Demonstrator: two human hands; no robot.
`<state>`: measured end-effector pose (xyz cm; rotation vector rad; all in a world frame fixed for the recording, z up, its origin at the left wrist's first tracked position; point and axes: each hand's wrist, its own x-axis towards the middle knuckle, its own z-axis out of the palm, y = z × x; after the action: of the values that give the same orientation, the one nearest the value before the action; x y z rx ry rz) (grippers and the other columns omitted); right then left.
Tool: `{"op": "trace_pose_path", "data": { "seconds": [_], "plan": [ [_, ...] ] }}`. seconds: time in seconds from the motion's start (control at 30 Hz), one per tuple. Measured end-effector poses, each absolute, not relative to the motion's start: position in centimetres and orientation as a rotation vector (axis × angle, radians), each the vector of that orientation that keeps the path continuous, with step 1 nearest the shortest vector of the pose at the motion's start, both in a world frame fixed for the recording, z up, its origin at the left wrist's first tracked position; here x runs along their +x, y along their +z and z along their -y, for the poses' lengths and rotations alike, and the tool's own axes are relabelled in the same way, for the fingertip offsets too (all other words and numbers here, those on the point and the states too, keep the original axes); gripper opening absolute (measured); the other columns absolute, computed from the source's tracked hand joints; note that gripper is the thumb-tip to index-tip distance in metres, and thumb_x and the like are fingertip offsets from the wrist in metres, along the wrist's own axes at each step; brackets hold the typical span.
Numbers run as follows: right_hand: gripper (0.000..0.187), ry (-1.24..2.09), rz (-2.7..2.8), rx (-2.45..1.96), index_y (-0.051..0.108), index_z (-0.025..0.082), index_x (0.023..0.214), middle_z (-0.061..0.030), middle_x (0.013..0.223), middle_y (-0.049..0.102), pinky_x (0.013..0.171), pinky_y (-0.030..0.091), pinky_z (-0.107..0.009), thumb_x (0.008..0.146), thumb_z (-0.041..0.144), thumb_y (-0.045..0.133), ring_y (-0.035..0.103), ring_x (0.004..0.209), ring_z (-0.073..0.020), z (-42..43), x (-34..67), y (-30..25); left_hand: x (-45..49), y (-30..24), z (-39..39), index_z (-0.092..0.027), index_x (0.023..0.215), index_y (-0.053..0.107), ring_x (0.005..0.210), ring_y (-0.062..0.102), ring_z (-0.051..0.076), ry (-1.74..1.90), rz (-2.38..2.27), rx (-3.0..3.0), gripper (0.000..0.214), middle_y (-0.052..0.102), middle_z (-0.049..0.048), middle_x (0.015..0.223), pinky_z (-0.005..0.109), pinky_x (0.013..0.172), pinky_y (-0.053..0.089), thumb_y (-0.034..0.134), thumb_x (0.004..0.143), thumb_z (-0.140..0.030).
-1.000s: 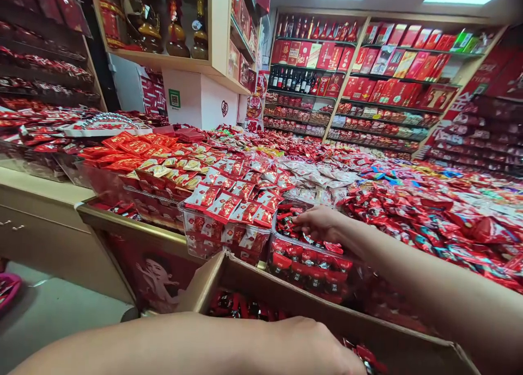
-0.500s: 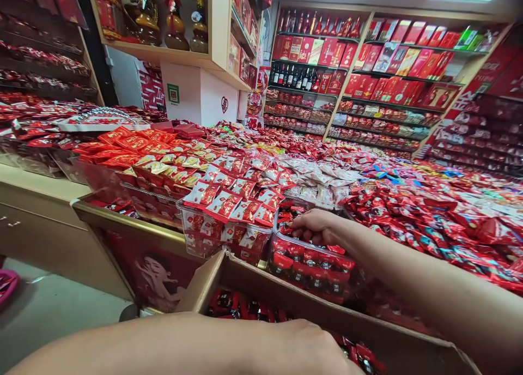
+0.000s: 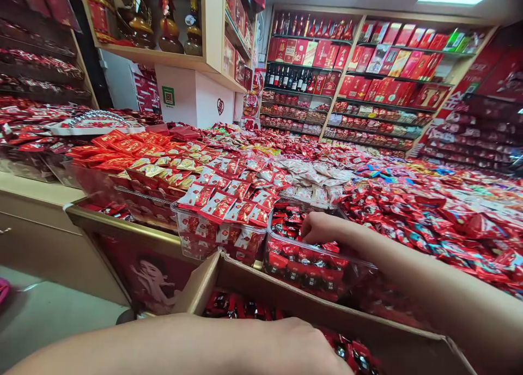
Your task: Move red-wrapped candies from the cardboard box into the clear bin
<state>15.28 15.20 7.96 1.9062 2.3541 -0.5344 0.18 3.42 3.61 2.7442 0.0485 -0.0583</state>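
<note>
My right hand (image 3: 322,228) reaches into a clear plastic bin (image 3: 310,279) of red and black wrapped candies (image 3: 288,225). Its fingers curl down among the candies, and what they hold is hidden. My left hand (image 3: 300,348) lies low in front, knuckles up, over an open cardboard box (image 3: 261,285) that holds more red and black candies (image 3: 237,307). Its fingers point down into the box and cannot be seen. My left forearm crosses the bottom of the view.
A second clear bin of red and white packets (image 3: 223,206) stands left of the first. A wide counter heaped with red sweets (image 3: 408,200) spreads behind. Shelves of red boxes and bottles (image 3: 347,64) line the back wall. A wooden counter (image 3: 36,211) stands at the left.
My right hand has drawn slightly right and its fingers have curled in among the candies. The view has shifted a little to the right. My left hand has barely moved.
</note>
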Motion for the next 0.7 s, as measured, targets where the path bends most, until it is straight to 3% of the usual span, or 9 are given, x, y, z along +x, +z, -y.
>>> {"op": "trace_pose_path", "data": {
  "seconds": [0.2, 0.4, 0.47, 0.57, 0.63, 0.7],
  "plan": [
    [0.006, -0.463, -2.458, 1.898, 0.060, 0.017, 0.057, 0.0003, 0.054, 0.059, 0.044, 0.034, -0.020, 0.056, 0.020, 0.055, 0.051, 0.051, -0.0116, -14.8, 15.3, 8.8, 0.3, 3.8, -3.5, -0.020, 0.070, 0.048, 0.063, 0.056, 0.010, -0.102, -0.079, 2.774, 0.005, 0.060, -0.0049, 0.072, 0.017, 0.045, 0.034, 0.051, 0.072, -0.017],
    [0.007, -0.428, -2.648, 2.061, 0.053, 0.017, 0.070, 0.0010, 0.058, 0.057, 0.043, 0.035, -0.019, 0.065, 0.018, 0.048, 0.048, 0.048, -0.0090, -14.7, 18.5, 11.8, 0.6, 3.3, -3.6, -0.019, 0.084, 0.052, 0.057, 0.054, 0.009, 0.605, -0.556, 2.457, 0.012, 0.058, -0.0019, 0.065, 0.018, 0.049, 0.039, 0.044, 0.078, -0.025],
    [0.005, -0.633, -2.732, 2.112, 0.053, 0.016, 0.069, 0.0014, 0.057, 0.055, 0.042, 0.034, -0.019, 0.067, 0.019, 0.050, 0.045, 0.047, -0.0081, -13.9, 19.3, 12.6, 0.3, 4.3, -3.9, -0.018, 0.088, 0.049, 0.054, 0.050, 0.008, 0.934, -0.665, 2.271, 0.013, 0.055, -0.0005, 0.067, 0.019, 0.050, 0.040, 0.041, 0.079, -0.023],
    [0.008, -1.156, -2.759, 2.089, 0.054, 0.016, 0.070, 0.0028, 0.055, 0.051, 0.039, 0.030, -0.018, 0.067, 0.024, 0.054, 0.039, 0.043, -0.0057, -11.6, 18.7, 13.6, -0.5, 6.4, -4.9, -0.020, 0.103, 0.044, 0.073, 0.050, 0.011, 1.456, -0.737, 2.151, 0.030, 0.047, 0.0069, 0.101, 0.025, 0.063, 0.045, 0.051, 0.074, -0.022],
    [0.013, -1.458, -2.731, 2.007, 0.053, 0.016, 0.072, 0.0045, 0.053, 0.048, 0.035, 0.025, -0.017, 0.067, 0.028, 0.056, 0.033, 0.038, -0.0039, -10.1, 17.4, 14.2, -1.1, 7.4, -5.7, -0.024, 0.109, 0.045, 0.093, 0.046, 0.017, 1.599, -0.757, 2.207, 0.042, 0.037, 0.0080, 0.117, 0.031, 0.075, 0.044, 0.059, 0.069, -0.023],
    [0.017, -1.644, -2.713, 1.889, 0.053, 0.016, 0.073, 0.0052, 0.052, 0.046, 0.034, 0.023, -0.017, 0.067, 0.031, 0.056, 0.031, 0.037, -0.0033, -9.3, 16.1, 14.5, -1.4, 8.0, -6.4, -0.023, 0.100, 0.053, 0.101, 0.043, 0.018, 1.568, -0.727, 2.280, 0.030, 0.042, 0.0068, 0.112, 0.033, 0.082, 0.041, 0.058, 0.070, -0.022]
  ]
}}
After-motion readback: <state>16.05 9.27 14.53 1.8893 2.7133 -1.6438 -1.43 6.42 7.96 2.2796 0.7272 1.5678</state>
